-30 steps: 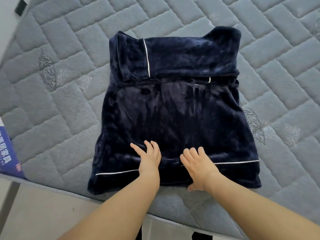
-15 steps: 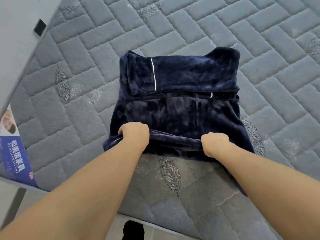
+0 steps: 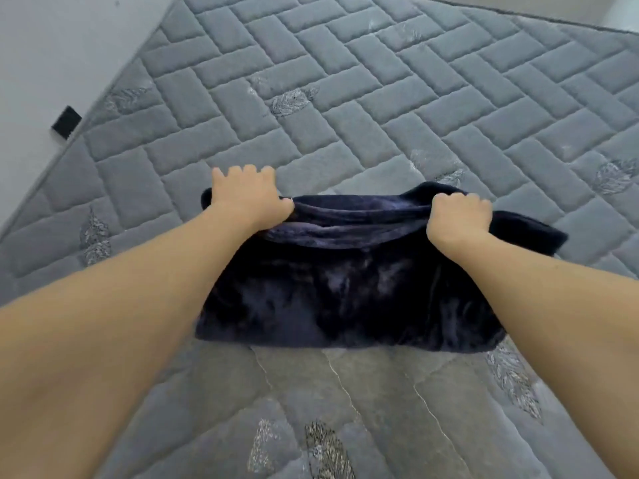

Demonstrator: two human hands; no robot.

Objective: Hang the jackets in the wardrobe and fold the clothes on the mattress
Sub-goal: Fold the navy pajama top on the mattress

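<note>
1. Navy plush garment (image 3: 345, 292) lies on the grey quilted mattress (image 3: 380, 98) as a folded band, its long axis running left to right across the person's front. The near fold edge sits toward the body and the carried edge lies at the far side.

2. Far edge of the garment is bunched into a ridge between the two hands. That ridge sits directly ahead of the person, roughly centred between the forearms, so neither arm has the longer reach by much.

3. Left hand (image 3: 249, 198) grips the left end of the ridge: the thumb is tucked against the cloth while the fingers curl over the far side onto the fabric.

4. Right hand (image 3: 456, 216) is closed into a fist around the right end of the same ridge, knuckles up.

5. Beyond the right hand, a flap of the garment sticks out to the right on the mattress, outside the tidy band. That side looks the less square of the two.

6. Judging by this, the fold away from the body is nearly laid. The next move likely calls for setting the ridge down level and smoothing it, with the right end needing more care.

7. Small black tag (image 3: 66, 122) sits at the mattress's left edge, well apart from the work.
</note>
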